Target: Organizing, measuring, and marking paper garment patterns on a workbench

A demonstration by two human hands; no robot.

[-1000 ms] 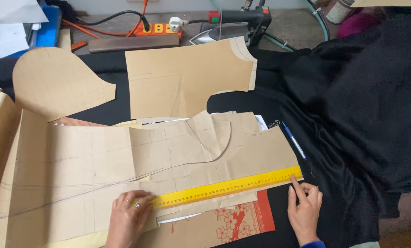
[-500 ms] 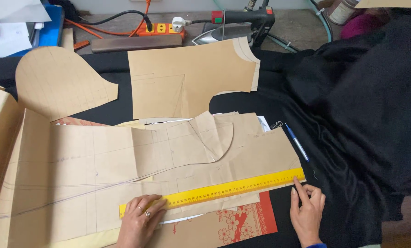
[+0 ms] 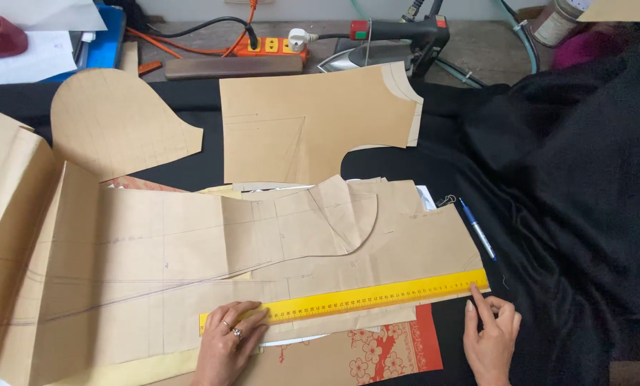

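lying slantwise along the lower edge of the brown paper pattern, the yellow ruler spans between both hands. the left hand presses flat on its left end, fingers spread over the ruler and paper, gripping nothing. the right hand sits at the ruler's right end, index fingertip touching that corner, other fingers loosely curled. a blue pen lies on the black fabric just above the right hand. compared with half a second ago, ruler and both hands sit much the same, barely shifted.
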